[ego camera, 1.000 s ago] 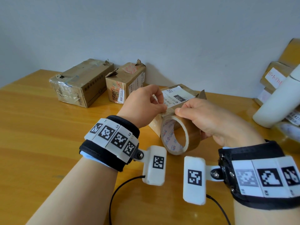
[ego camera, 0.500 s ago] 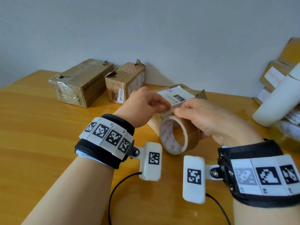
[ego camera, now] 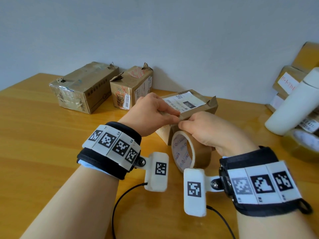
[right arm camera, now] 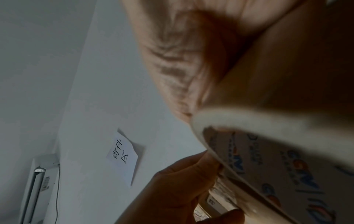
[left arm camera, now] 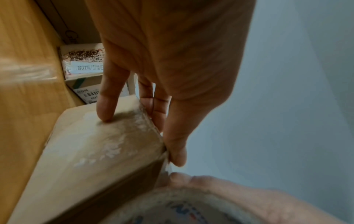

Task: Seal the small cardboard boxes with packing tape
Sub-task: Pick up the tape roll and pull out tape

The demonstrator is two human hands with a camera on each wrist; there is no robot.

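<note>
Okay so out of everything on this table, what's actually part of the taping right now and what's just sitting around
In use:
- labelled box, under both hands
- brown tape roll, held by the right hand
- left hand, pressing the box's near edge

Lying about:
- two boxes by the wall
- white bottle
- second tape roll
- stacked boxes, far right

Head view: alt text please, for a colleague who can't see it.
Left hand presses tape onto the near edge of a labelled cardboard box while the right hand holds the brown tape roll against it, on a wooden table.
</note>
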